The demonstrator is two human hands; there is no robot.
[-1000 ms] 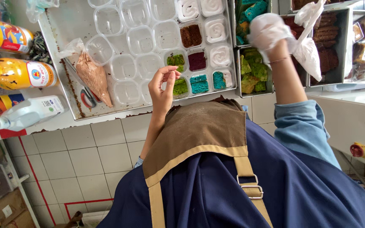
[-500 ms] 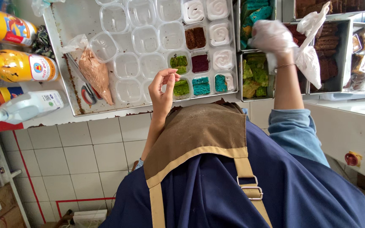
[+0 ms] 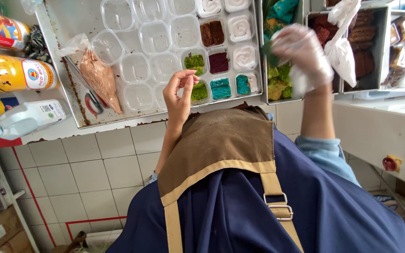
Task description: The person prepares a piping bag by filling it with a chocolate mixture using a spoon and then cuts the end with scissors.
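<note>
Our left hand (image 3: 178, 96) pinches its fingers together above the cup of green cake (image 3: 198, 91); at three o'clock, our gloved right hand (image 3: 301, 58) grips a white bag (image 3: 345, 51).

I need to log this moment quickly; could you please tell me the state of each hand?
Left hand: bare, fingertips pinched together, holding nothing visible.
Right hand: in a clear plastic glove, closed on a white piping bag.
</note>
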